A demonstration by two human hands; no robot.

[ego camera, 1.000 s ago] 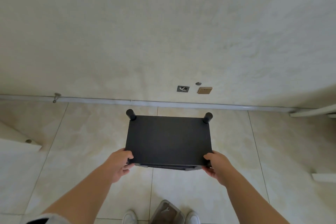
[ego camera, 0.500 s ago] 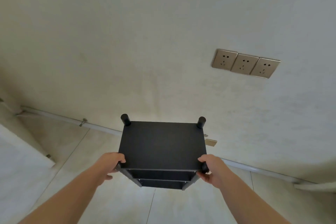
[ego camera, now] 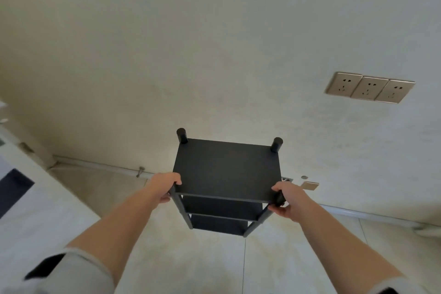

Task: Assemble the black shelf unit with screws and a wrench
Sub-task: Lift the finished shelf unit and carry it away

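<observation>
Shelf unit: black shelf unit [ego camera: 226, 169] stands upright between the two hands, near the wall, its top board facing the camera and two lower boards showing below it
Left grip: left hand [ego camera: 163, 186] holds the near left corner of the top board, fingers curled round the edge and post
Right grip: right hand [ego camera: 287, 199] wraps its fingers round the near right post, just under the top board
Far posts: two round black post ends [ego camera: 181, 135] rise above the top board at the corners farthest from both hands
Floor: pale tiled floor [ego camera: 202, 258] lies under the unit and below both forearms
Wall: cream wall [ego camera: 191, 55] stands beyond the unit, away from the hands
Sockets: three metal-coloured wall sockets [ego camera: 370, 87] sit in a row up and to the right of the right hand
Floor plate: small brass-coloured plate [ego camera: 310, 185] lies just beyond the right hand, by the wall base
Sleeves: grey sleeve [ego camera: 71, 272] covers the left upper forearm, nearer the camera than the hand
</observation>
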